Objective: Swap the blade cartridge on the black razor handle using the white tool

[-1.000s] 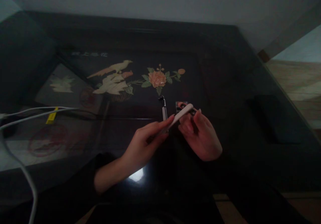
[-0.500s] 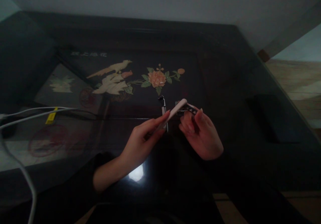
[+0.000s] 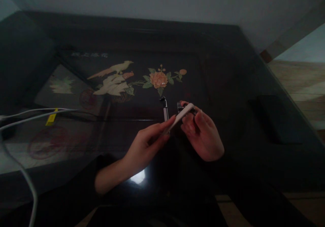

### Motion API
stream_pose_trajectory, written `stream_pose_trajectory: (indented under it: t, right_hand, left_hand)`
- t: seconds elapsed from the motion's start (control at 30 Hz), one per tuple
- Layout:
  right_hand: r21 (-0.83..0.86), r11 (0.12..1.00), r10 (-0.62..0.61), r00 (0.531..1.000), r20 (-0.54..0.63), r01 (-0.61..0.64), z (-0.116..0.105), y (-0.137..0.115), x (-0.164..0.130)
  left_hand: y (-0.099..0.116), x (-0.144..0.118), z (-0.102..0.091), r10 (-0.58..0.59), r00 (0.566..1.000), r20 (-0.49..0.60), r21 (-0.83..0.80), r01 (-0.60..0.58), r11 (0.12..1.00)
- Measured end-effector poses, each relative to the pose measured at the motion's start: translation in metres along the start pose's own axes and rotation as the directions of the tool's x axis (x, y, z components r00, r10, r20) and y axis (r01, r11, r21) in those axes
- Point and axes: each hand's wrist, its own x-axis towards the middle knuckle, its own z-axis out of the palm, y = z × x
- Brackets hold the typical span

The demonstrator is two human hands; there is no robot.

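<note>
My left hand (image 3: 147,140) pinches a pale, slim bar with a rounded end (image 3: 183,114) between thumb and fingers. The bar slants up to the right, its far end in front of my right hand (image 3: 203,132). Curled fingers of that hand grip a small shiny metal piece (image 3: 179,107), partly hidden behind the bar; its exact kind is hard to make out. Whether bar and metal piece touch or are joined, I cannot tell. Just beyond my left fingertips, a thin white-and-dark piece with a hooked dark tip (image 3: 166,111) lies on the table.
The dark glossy table (image 3: 228,84) carries a bird-and-flower picture (image 3: 158,79). White cables (image 3: 27,172) with a yellow tag (image 3: 51,118) run along the left. A dark flat rectangular object (image 3: 276,118) lies at the right. A wall (image 3: 152,0) stands behind.
The bar's far end has shifted slightly right and down, now covering more of the metal piece. My left hand has moved a little to the right with it.
</note>
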Motion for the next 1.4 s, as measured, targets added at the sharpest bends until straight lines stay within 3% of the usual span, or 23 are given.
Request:
stream_pose_trajectory:
  t: [0.23,0.6,1.07,1.4]
  right_hand:
    - [-0.039,0.999,0.002,1.000,-0.030,-0.004,-0.0018,0.0017,-0.0006]
    - [-0.050,0.999,0.016,1.000,-0.017,-0.017,-0.0041,0.0009,-0.0008]
    - [-0.047,0.998,0.040,0.999,0.001,-0.040,-0.0029,-0.0002,-0.0007]
    - [-0.031,1.000,0.001,1.000,0.009,-0.001,-0.0034,0.0002,0.0008]
  left_hand:
    - [0.0002,-0.0016,-0.0013,0.058,0.994,0.091,0.012,-0.059,0.998]
    - [0.0028,-0.0013,-0.0011,0.040,0.998,0.055,0.023,-0.041,0.999]
    - [-0.0038,0.0034,-0.0026,0.150,0.988,0.021,0.180,-0.152,0.972]
    - [-0.0035,0.0042,-0.0047,0.101,0.994,-0.041,0.202,-0.091,0.975]
